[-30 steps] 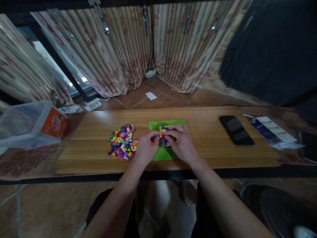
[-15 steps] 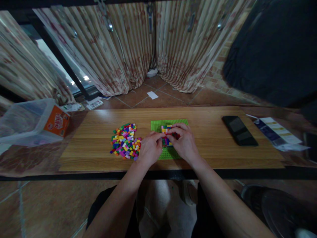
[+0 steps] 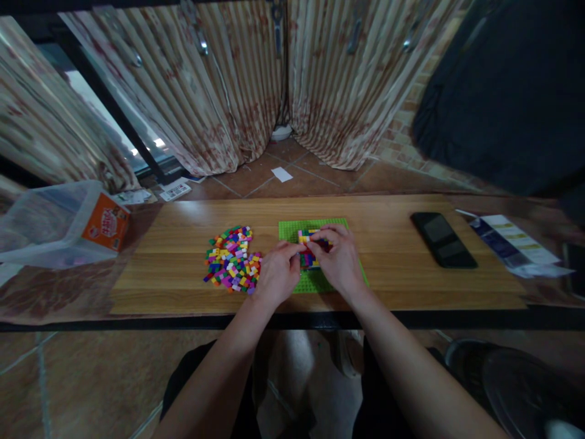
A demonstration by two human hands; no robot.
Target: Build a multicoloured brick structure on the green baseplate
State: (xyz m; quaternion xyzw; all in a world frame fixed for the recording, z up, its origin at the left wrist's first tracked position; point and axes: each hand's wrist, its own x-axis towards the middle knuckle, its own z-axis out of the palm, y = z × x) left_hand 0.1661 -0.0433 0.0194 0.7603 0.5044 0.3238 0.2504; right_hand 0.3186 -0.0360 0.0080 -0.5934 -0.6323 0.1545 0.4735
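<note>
A green studded baseplate (image 3: 289, 229) lies on the wooden board, partly covered by my hands. On it stands a low block of multicoloured building bricks (image 3: 311, 261), its right part hidden behind my fingers. My left hand (image 3: 280, 270) is closed at the block's left side, its thumb and forefinger pressed together; what they hold is hidden. My right hand (image 3: 339, 259) reaches over the block from the right, thumb and forefinger pinched on what looks like a small red brick. The fingertips of both hands nearly meet. Left of my left hand is a loose brick pile (image 3: 233, 261).
A black phone (image 3: 443, 239) lies on the right of the wooden board (image 3: 393, 286). Printed papers (image 3: 516, 244) are beyond its right end. A clear plastic bin (image 3: 55, 222) with an orange label stands at the left. Curtains (image 3: 219, 91) hang behind.
My right hand has shifted very slightly, its fingers still at the brick block. My left hand stays in place. The brick pile looks the same.
</note>
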